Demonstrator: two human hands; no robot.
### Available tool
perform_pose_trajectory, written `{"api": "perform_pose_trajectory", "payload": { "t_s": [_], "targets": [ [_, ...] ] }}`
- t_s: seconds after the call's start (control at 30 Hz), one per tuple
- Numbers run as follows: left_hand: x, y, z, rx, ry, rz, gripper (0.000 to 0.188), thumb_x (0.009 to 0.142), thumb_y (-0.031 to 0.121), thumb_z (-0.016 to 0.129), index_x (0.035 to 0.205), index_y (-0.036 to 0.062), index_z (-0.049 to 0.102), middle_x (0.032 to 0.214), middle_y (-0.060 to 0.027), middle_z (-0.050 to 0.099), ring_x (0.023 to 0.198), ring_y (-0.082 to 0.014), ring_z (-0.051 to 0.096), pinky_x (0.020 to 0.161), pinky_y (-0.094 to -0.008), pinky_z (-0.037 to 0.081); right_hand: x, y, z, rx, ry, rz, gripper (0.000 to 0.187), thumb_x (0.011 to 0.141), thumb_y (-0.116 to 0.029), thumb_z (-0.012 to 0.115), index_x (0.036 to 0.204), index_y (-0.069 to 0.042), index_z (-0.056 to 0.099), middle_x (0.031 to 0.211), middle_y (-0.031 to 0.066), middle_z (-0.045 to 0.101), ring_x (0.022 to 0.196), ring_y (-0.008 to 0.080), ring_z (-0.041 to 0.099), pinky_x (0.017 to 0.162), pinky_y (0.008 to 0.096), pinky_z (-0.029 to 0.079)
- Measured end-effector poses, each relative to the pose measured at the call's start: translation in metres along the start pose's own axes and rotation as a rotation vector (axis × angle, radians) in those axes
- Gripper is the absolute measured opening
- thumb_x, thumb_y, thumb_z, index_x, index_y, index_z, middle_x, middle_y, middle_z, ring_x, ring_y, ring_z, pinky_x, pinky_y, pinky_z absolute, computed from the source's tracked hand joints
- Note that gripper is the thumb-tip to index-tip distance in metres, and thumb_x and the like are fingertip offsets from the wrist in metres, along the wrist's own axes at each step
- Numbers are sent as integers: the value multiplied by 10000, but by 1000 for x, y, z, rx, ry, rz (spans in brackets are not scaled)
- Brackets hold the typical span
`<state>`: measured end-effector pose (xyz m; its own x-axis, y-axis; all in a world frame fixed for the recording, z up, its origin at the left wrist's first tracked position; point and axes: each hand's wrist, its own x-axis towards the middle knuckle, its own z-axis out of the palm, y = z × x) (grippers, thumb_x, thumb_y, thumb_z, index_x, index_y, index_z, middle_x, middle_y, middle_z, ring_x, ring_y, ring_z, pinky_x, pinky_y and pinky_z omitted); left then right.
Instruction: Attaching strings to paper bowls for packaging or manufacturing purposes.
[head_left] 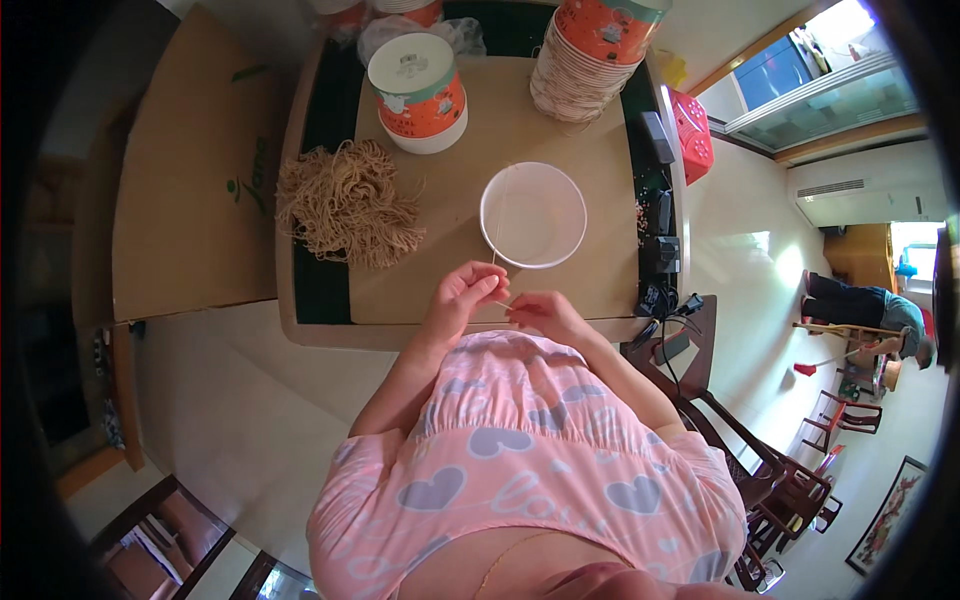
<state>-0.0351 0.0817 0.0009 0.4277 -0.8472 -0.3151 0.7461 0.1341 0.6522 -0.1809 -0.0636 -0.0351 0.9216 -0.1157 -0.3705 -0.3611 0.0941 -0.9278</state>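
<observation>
Between the thumb and fingers of my left hand (468, 295) a thin tan string (498, 225) is pinched, just off the table's near edge. The string runs up across the opening of a white paper tub (533, 262). Close on the right, my right hand (548, 314) is closed with fingertips together at a short piece of the string between the hands. To the left lies a loose heap of tan strings (350, 205). Behind it an orange-and-green paper tub (425, 112) stands upside down.
Cardboard (470, 100) covers most of the table. At the back right stands a tall stack of tubs (590, 70) with strings hanging about it. Black adapters and cables (660, 255) line the right edge. A big carton (195, 190) is at left; a person (870, 310) is far right.
</observation>
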Motion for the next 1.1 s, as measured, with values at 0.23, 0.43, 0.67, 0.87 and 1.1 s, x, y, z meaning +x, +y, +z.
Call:
{"api": "perform_pose_trajectory", "payload": {
  "t_s": [0.23, 0.43, 0.67, 0.87, 1.1],
  "targets": [
    [5, -30, -20, 438, 78, -9, 140, 901, 36, 574, 1017, -22, 628, 881, -45, 649, 783, -102, 620, 741, -221, 513, -16, 34, -38, -391, 330, 178, 119, 863, -100, 629, 933, -31, 696, 737, 103, 659, 661, 147, 629, 630, 265, 503],
    [9, -39, -24, 542, 45, -31, 159, 898, 31, 579, 1038, -33, 619, 929, -57, 657, 823, -109, 638, 758, -223, 516, 4, 58, -51, 831, 613, 22, 206, 944, -102, 536, 1074, 44, 599, 1034, 144, 645, 941, 200, 636, 851, 320, 535],
    [4, -29, -14, 752, 42, -23, 137, 876, 71, 613, 988, 3, 654, 913, -59, 673, 817, -119, 651, 745, -253, 516, 18, 37, -63, 1050, 516, -138, 155, 927, -45, 536, 1079, -25, 518, 914, 103, 629, 739, 139, 590, 666, 248, 505],
    [9, 13, 32, 1374, 201, 360, 81, 803, 98, 650, 873, 74, 683, 826, -63, 645, 759, -256, 618, 700, -368, 506, 10, 0, -58, 537, 504, -1, 178, 915, -59, 564, 1091, -41, 542, 817, 58, 643, 663, 59, 524, 546, 181, 399],
    [51, 0, 40, 1541, 168, 612, 61, 783, 79, 665, 844, 83, 675, 872, -67, 625, 888, -270, 575, 765, -359, 491, 12, 7, -62, 136, 620, 110, 137, 877, -172, 655, 901, -38, 642, 724, -32, 602, 617, 30, 497, 529, 182, 373]
  ]
}}
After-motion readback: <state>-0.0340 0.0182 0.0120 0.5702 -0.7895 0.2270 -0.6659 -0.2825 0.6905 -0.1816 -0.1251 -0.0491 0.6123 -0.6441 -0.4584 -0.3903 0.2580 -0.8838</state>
